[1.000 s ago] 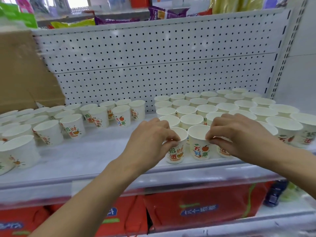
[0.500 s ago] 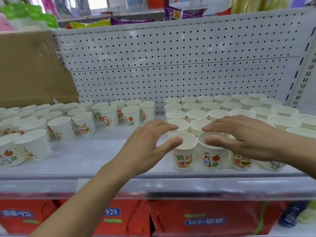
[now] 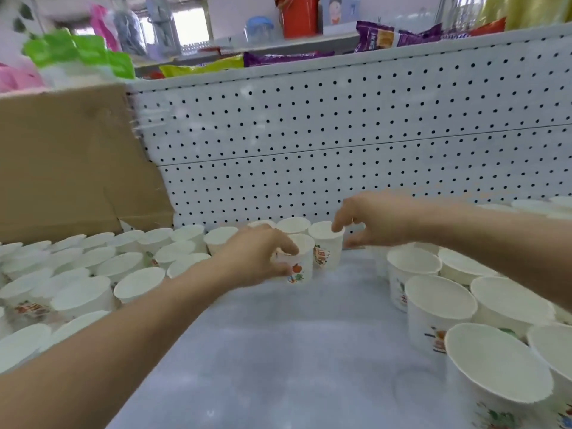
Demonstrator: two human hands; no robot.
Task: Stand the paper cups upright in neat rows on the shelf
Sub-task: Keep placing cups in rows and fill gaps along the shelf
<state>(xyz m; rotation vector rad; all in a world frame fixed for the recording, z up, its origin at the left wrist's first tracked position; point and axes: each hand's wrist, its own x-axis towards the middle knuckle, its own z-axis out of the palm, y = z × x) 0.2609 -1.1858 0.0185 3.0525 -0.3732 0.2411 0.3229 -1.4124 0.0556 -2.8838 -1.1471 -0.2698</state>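
Note:
White paper cups with fruit prints stand upright on the white shelf (image 3: 297, 342). A loose group of cups (image 3: 93, 274) fills the left side, and packed rows of cups (image 3: 483, 305) fill the right. My left hand (image 3: 257, 255) grips one cup (image 3: 298, 267) near the back, thumb below and fingers over its rim. My right hand (image 3: 374, 221) hovers at the neighbouring cup (image 3: 326, 249), fingertips touching its rim, thumb apart from it. Blur hides whether that cup is pinched.
A white pegboard wall (image 3: 340, 134) closes the back of the shelf. A brown cardboard box (image 3: 68, 162) stands at the back left. Snack bags (image 3: 399, 35) lie on the shelf above. A bare strip of shelf runs between the two cup groups.
Both hands left the front cups of the right rows and reached back and left to the rear cups of the left group. The camera moved closer and lower.

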